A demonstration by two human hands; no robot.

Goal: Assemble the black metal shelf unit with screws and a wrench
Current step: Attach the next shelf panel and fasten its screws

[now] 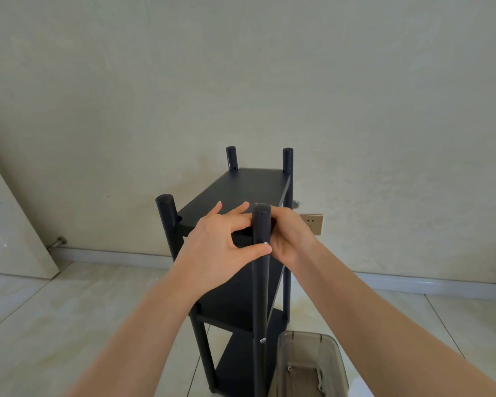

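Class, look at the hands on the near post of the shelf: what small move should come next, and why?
Probably turn the screw further in by fingertip. The left hand has its thumb on the screw head at the near post, level with the top shelf, while the right hand steadies things behind the post. No wrench is in either hand.

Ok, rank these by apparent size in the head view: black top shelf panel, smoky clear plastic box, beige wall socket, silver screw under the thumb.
1. Black top shelf panel
2. Smoky clear plastic box, partly cropped
3. Beige wall socket, partly hidden
4. Silver screw
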